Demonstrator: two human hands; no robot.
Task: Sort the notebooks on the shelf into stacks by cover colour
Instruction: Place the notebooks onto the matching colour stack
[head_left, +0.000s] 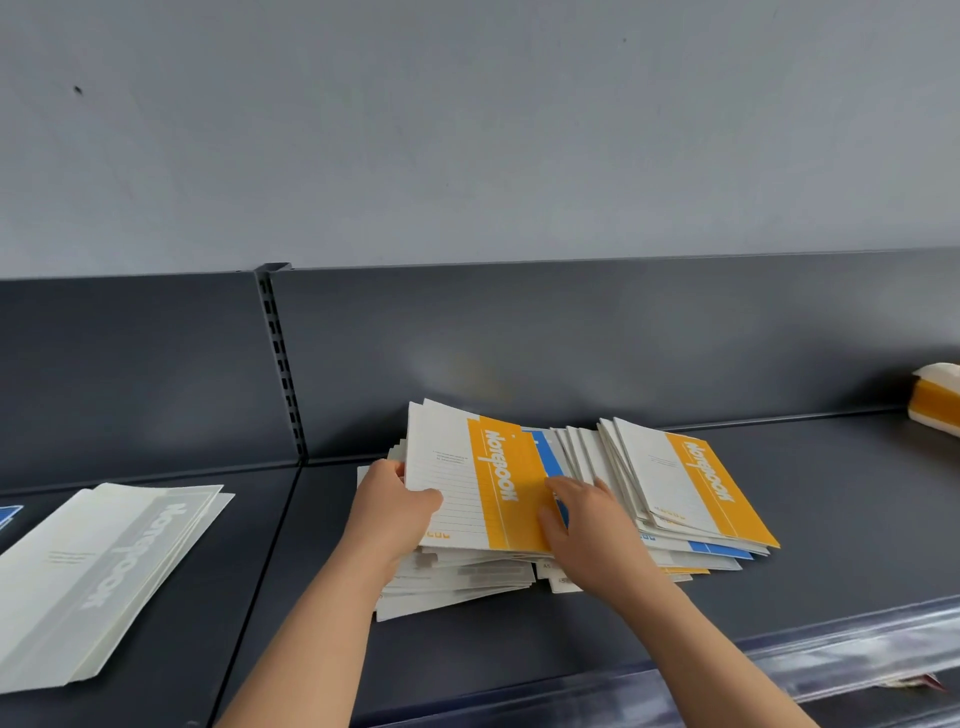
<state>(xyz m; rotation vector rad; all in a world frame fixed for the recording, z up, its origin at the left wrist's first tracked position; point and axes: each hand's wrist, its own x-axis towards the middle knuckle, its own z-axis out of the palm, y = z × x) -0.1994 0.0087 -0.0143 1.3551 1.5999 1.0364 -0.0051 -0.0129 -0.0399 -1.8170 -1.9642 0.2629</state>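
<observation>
A mixed pile of notebooks (467, 577) lies on the dark shelf (831, 519). On top of it is an orange-banded notebook (478, 483). My left hand (389, 514) grips its left edge, thumb on the cover. My right hand (587, 525) holds its right edge, fingers lying on the orange band. A blue-banded notebook (545, 452) peeks out from under it. To the right, a fanned heap is topped by another orange-banded notebook (691, 483), with blue (722, 550) covers showing below. A stack of grey-banded notebooks (104, 566) lies at the left.
A slotted upright (283, 364) divides the shelf's dark back panel. A blue cover corner (8, 514) shows at the far left edge. An orange and white pack (935, 397) sits at the far right. A clear plastic strip (857, 649) runs along the shelf's front edge.
</observation>
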